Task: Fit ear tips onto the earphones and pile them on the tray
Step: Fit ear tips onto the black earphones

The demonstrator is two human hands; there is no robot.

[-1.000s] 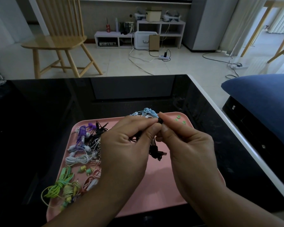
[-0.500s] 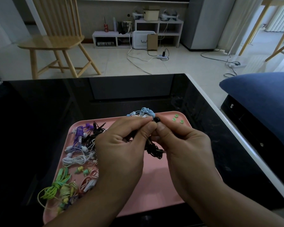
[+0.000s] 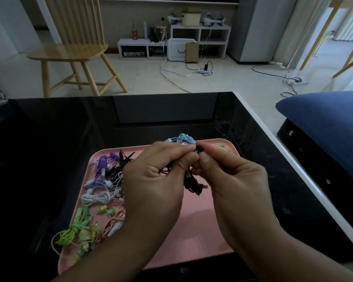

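Above the pink tray [image 3: 202, 237], both hands meet over a black earphone bundle [image 3: 193, 183] whose cable hangs below them. My left hand [image 3: 157, 180] pinches the earphone near its bud. My right hand [image 3: 234, 180] pinches a black ear tip [image 3: 199, 149] at the bud's end, thumb against my left thumb. On the tray's left side lie several coiled earphones: purple [image 3: 102, 165], white [image 3: 96, 197], green [image 3: 75, 228], pink [image 3: 114, 222]. A light blue pair [image 3: 184, 138] sits at the tray's far edge. Three loose green ear tips [image 3: 223, 144] lie in the far right corner.
The tray rests on a glossy black table [image 3: 59, 139] with a white right edge [image 3: 293, 165]. A blue cushion [image 3: 324, 123] is to the right. A wooden chair [image 3: 75, 49] stands on the floor beyond the table.
The hands stay joined over the tray. The black ear tip now shows more plainly between the fingertips at the bud. The view has shifted slightly.
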